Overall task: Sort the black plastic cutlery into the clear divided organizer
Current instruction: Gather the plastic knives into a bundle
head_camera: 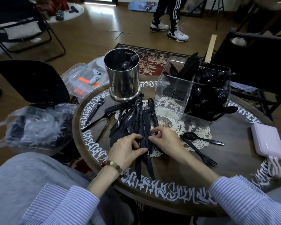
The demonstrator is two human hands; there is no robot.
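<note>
Knives (pixel 144 140) feel light, stiff and slippery; your left hand (pixel 125 150) and right hand (pixel 165 140) both pinch them, so grab the handles together.

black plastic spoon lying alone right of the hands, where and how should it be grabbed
Pinch the black plastic spoon at mid-handle from above with the right hand. It lies flat on the round wooden table, bowl leftward, handle free; the black plastic fork is near the bowl.

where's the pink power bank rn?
Head view: the pink power bank lies flat at the right edge of the round table, right of the lone spoon and fork, in front of the clear organizer.
</note>
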